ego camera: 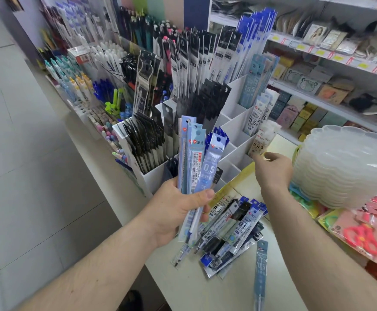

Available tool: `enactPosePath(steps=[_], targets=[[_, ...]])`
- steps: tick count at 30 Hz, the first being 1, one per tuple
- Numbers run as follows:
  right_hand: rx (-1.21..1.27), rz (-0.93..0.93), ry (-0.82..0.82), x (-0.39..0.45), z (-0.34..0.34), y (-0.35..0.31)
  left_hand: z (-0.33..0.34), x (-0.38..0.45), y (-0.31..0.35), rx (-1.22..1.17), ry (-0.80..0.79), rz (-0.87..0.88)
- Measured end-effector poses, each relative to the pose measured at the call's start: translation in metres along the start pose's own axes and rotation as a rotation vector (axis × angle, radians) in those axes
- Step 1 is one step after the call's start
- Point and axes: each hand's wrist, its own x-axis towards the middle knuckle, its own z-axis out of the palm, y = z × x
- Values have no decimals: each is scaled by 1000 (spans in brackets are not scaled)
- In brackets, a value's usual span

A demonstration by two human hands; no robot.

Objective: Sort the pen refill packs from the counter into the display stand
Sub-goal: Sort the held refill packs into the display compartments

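Two bare forearms enter from the lower edge of the view. No sleeve, cuff or glove covers either arm up to the frame edge. The left hand [172, 212] carries no ring, watch or wristband on its visible surfaces; the thumbnail is short and unpainted. The right hand [272, 170] is likewise unadorned, and its wrist is bare. Fine hair shows on both forearms. A dark shoe toe [131, 299] appears below the left forearm.

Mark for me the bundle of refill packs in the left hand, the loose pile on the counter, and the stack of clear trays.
bundle of refill packs [194, 160], head view, on the pale blue front pack.
loose pile [230, 230], head view, on the pile's middle packs.
stack of clear trays [344, 167], head view, on the stack's side wall.
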Motion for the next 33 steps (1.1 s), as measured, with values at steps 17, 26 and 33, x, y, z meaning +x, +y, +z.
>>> enactPosePath(steps=[17, 26, 33], targets=[[682, 16, -306, -56, -35, -47, -3, 6, 2, 98, 163, 71], [614, -453, 119, 9, -34, -85, 2, 9, 18, 32, 145, 112], [460, -610, 160, 36, -24, -110, 3, 10, 26, 50, 131, 122]])
